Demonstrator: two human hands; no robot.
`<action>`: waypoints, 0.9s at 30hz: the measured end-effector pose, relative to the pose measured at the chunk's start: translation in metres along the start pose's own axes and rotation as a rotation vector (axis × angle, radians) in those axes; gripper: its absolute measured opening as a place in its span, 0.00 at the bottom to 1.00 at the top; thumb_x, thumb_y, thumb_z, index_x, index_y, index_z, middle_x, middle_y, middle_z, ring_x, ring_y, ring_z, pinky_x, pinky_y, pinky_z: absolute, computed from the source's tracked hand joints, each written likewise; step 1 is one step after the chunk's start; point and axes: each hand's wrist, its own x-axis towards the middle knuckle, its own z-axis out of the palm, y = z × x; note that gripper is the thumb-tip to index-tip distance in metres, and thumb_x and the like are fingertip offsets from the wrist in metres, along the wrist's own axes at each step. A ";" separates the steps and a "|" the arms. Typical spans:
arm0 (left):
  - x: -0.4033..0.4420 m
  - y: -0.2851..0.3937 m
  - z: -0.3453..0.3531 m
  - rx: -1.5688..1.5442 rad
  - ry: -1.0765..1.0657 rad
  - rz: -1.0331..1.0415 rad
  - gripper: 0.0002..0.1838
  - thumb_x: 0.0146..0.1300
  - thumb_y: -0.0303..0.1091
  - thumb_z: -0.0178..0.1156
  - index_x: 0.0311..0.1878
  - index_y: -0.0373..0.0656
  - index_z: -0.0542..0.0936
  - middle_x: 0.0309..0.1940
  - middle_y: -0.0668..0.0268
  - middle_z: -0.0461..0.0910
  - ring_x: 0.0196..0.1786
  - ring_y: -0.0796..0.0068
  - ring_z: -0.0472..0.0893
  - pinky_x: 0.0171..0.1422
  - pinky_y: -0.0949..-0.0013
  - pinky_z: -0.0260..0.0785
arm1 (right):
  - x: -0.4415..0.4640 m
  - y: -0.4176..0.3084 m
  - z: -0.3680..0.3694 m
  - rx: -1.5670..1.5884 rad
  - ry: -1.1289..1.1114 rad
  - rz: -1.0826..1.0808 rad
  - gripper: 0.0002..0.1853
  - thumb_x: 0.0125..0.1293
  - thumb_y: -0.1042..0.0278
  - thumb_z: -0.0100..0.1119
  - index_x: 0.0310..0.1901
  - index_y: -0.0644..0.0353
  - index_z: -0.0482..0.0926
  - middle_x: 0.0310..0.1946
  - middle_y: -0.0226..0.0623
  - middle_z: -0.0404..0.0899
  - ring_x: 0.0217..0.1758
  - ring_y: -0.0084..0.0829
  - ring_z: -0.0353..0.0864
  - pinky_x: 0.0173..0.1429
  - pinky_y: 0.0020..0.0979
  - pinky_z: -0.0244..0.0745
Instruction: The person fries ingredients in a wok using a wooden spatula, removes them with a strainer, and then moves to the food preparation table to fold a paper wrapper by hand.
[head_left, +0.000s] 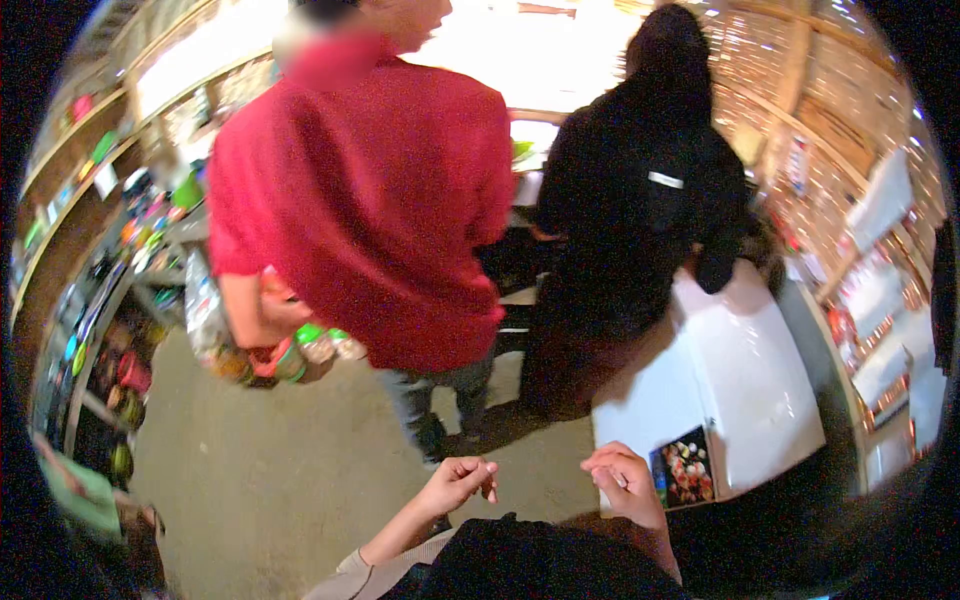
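My left hand (462, 483) is raised in front of my body at the bottom centre, its fingers curled and a fingertip pointing down. Nothing can be made out in it. To its right, my right hand (622, 478) is held up with its fingers bent; whether it holds anything small is too blurred to tell. The two hands are apart. Just right of my right hand, a dark picture panel (689, 468) shows on the corner of a white chest-like box (757, 385). Neither hand visibly touches the box.
A person in a red shirt (370, 200) stands ahead, back turned. Another person in black (640, 220) stands by the white box. Crowded shelves (85, 385) line the left side; packets hang on the woven wall (840, 90) at right. Another person's green garment (85, 495) shows lower left.
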 end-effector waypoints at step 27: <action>-0.331 0.103 -0.549 -0.003 0.896 0.205 0.16 0.66 0.40 0.53 0.24 0.42 0.74 0.19 0.69 0.77 0.22 0.84 0.74 0.26 0.81 0.60 | 0.202 -0.076 0.678 0.468 -0.581 0.126 0.12 0.62 0.76 0.52 0.47 0.60 0.75 0.32 0.28 0.70 0.23 0.15 0.69 0.27 0.17 0.67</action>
